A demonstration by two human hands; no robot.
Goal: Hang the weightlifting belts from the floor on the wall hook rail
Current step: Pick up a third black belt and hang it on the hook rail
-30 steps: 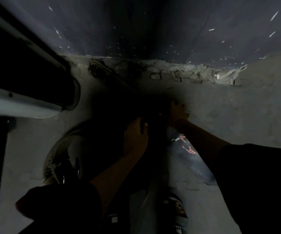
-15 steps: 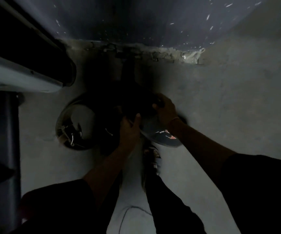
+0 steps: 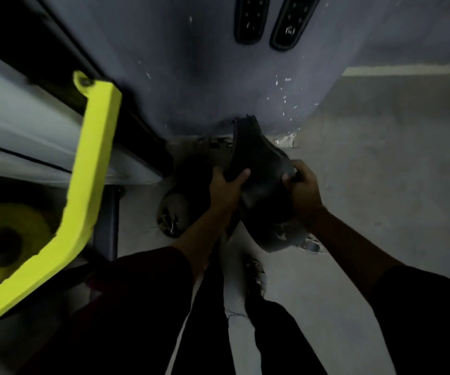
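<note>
The belt (image 3: 259, 182) was black. A frame bar (image 3: 91, 169) at left was bright yellow, near a yellow weight plate (image 3: 10, 236). The far wall (image 3: 191, 77) was grey-blue, flecked white; the floor (image 3: 394, 158) was grey.

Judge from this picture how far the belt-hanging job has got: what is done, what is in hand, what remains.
Done: two belts already hang on the wall. In hand: the left hand and right hand hold a black weightlifting belt up off the floor. Left: hang it, then the grey belt on the floor.
</note>
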